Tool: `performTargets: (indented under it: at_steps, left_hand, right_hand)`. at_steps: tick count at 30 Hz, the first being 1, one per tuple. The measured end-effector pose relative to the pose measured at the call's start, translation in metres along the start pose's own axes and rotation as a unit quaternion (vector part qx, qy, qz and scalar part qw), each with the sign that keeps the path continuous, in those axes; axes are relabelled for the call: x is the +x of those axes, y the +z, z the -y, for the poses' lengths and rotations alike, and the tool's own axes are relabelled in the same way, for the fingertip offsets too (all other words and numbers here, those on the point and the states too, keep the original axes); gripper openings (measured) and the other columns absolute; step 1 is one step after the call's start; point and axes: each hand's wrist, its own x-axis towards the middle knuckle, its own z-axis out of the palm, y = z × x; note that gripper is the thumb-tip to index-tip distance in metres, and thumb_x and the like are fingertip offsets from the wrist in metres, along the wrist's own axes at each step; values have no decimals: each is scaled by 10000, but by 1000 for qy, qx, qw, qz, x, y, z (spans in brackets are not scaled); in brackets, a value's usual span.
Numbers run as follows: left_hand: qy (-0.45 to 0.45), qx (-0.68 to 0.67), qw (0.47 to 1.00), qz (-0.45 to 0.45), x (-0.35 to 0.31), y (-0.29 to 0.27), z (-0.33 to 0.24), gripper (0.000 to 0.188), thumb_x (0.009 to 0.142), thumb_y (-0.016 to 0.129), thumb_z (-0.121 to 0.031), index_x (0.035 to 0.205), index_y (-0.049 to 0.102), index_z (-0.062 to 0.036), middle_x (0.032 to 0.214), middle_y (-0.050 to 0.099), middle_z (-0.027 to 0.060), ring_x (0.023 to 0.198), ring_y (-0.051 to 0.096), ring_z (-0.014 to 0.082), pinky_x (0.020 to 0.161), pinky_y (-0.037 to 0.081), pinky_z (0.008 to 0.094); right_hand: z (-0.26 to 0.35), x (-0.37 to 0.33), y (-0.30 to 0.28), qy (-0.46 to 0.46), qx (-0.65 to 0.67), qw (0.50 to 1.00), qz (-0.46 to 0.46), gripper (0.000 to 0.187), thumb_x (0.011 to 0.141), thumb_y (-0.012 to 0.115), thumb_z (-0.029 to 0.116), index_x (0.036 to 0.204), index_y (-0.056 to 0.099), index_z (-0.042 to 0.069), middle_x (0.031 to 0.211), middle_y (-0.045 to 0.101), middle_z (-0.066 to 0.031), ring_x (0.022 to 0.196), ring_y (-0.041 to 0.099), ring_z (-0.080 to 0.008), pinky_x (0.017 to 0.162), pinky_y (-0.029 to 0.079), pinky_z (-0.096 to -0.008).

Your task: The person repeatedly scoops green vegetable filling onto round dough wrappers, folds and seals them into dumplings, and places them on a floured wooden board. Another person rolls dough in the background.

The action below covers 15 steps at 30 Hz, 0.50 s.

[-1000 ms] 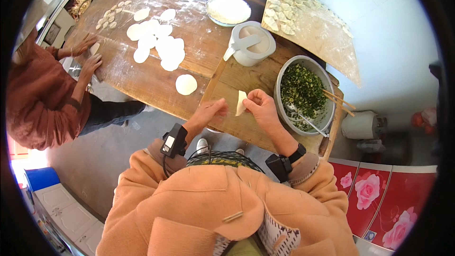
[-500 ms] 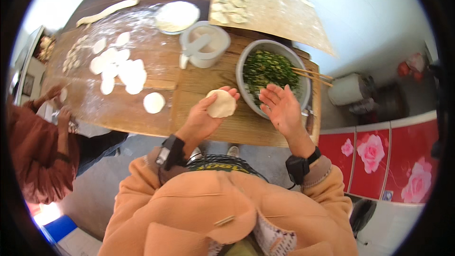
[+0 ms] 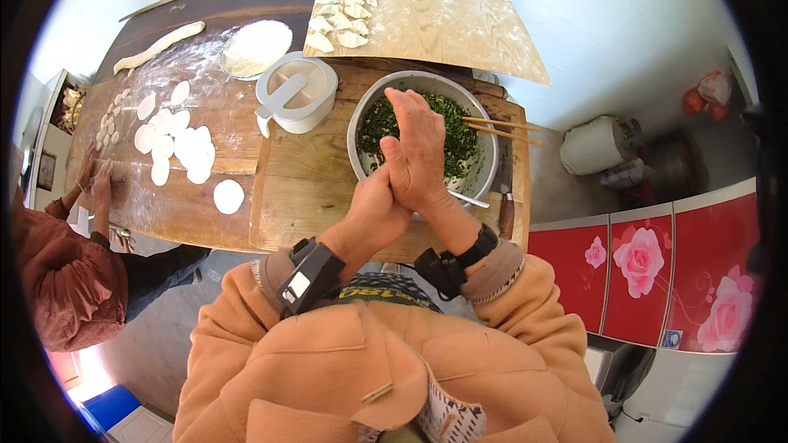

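My left hand (image 3: 367, 207) and my right hand (image 3: 419, 148) are pressed palm to palm in front of the near side of a metal bowl (image 3: 359, 127). The right hand lies flat with its fingers stretched out, covering most of the left hand's fingers. The dumpling wrapper seen on the left hand a moment before is now hidden, apparently between the palms. Chopped green filling (image 3: 464, 135) lies in the bowl, partly behind my right hand. A pair of chopsticks (image 3: 505, 131) and a white handle (image 3: 469, 198) stick out over the rim.
Round wrappers (image 3: 193, 150) lie on the floured table, one wrapper (image 3: 229, 196) apart. Beyond stand a lidded plastic container (image 3: 297, 92), a flour bowl (image 3: 256, 47) and a board (image 3: 435, 20) with dumplings. A knife (image 3: 506, 213) lies right of the bowl. Another person (image 3: 70, 279) works at left.
My right hand has moved left and closed over my left palm, hiding the wrapper. The view has shifted, so the table things sit further left. The other person's hands have come closer together.
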Motion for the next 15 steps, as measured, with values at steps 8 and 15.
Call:
performTargets:
  at_steps: [8, 15]
  left_hand:
    - [-6, -27, 991, 133, -11, -5, -31, 467, 1013, 288, -250, 1349, 401, 53, 1380, 473, 222, 1318, 430, 346, 1115, 338, 428]
    - [124, -65, 977, 163, -22, -49, -63, 401, 1021, 422, -292, 1261, 463, 27, 1314, 531, 190, 1221, 529, 302, 1066, 420, 426]
  right_hand:
    - [-68, -21, -56, 259, -1, 934, 247, 333, 899, 551, 249, 1127, 624, 18, 944, 668, -184, 860, 650, -330, 789, 494, -429]
    - [-86, -54, -58, 208, -139, 831, 496, 222, 852, 610, 227, 971, 711, 68, 846, 679, -161, 856, 647, -341, 786, 509, -444]
